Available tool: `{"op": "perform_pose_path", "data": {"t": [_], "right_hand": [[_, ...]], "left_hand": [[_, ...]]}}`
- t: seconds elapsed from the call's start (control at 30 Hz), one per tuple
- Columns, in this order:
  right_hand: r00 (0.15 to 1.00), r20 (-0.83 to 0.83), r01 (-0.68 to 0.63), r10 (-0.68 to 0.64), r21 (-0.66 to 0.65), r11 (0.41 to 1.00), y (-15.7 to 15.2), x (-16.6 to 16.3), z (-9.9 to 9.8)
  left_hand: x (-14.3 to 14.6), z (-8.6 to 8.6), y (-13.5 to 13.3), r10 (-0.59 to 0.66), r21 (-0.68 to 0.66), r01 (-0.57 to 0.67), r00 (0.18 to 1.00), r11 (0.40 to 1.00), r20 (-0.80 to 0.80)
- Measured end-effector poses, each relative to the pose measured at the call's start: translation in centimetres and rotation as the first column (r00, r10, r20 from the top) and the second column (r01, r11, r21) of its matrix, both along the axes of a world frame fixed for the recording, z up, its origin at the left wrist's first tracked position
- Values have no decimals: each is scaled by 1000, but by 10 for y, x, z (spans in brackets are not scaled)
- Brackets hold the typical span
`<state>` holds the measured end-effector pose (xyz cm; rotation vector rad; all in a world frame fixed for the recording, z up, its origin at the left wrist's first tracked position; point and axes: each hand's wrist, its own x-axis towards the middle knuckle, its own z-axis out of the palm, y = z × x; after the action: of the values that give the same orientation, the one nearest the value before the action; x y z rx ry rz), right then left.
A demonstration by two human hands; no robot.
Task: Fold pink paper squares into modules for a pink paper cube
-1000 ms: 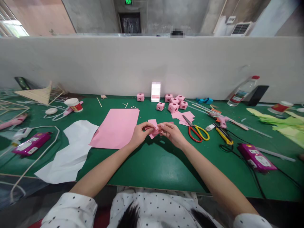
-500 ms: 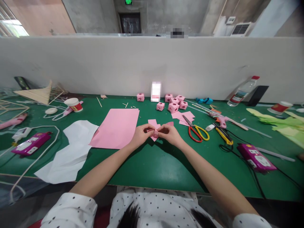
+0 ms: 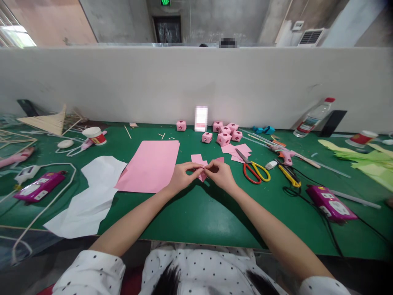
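My left hand (image 3: pixel 181 175) and my right hand (image 3: pixel 220 173) meet over the green table (image 3: pixel 196 213), both pinching one small folded pink paper piece (image 3: pixel 202 176) between their fingertips. Just behind the hands lie small pink paper squares (image 3: pixel 196 158). A large pink sheet (image 3: pixel 152 164) lies flat to the left of my left hand. Several finished pink paper cubes (image 3: pixel 225 134) stand near the back partition.
Red and yellow scissors (image 3: pixel 253 168) lie right of my right hand, with a yellow utility knife (image 3: pixel 289 173), a glue gun (image 3: pixel 284 154) and a magenta box (image 3: pixel 330 203) beyond. White paper (image 3: pixel 92 196) and another magenta box (image 3: pixel 38 186) lie left. A water bottle (image 3: pixel 313 118) stands at back right.
Both hands stayed together on the pink piece; the fingertips shifted slightly, working the fold a little lower toward the table.
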<state>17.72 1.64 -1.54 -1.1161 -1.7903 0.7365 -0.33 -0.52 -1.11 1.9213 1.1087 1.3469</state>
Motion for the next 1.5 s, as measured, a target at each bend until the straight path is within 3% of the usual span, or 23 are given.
{"op": "perform_pose_path", "data": {"t": [0.33,0.73,1.0,1.23,1.5], "right_hand": [[998,47,-38,33,107,994,-5,-2,0],[997,68,-53,49,52,997,-5,-1,2],[959,275,-108,64,149,983,-6,2,4],[973,229,-59,21,162,985,-4,2,2],[989,151,-7,-4,75,997,-4,-1,0]], "left_hand": [[-1,-3,2,23,13,-23,1000,1000,-12],[0,0,-1,21,-123,-10,996,992,89],[0,-2,2,8,-154,12,992,988,126],[2,3,-2,17,-176,-2,996,984,86],[4,5,-5,65,-147,-58,997,987,43]]}}
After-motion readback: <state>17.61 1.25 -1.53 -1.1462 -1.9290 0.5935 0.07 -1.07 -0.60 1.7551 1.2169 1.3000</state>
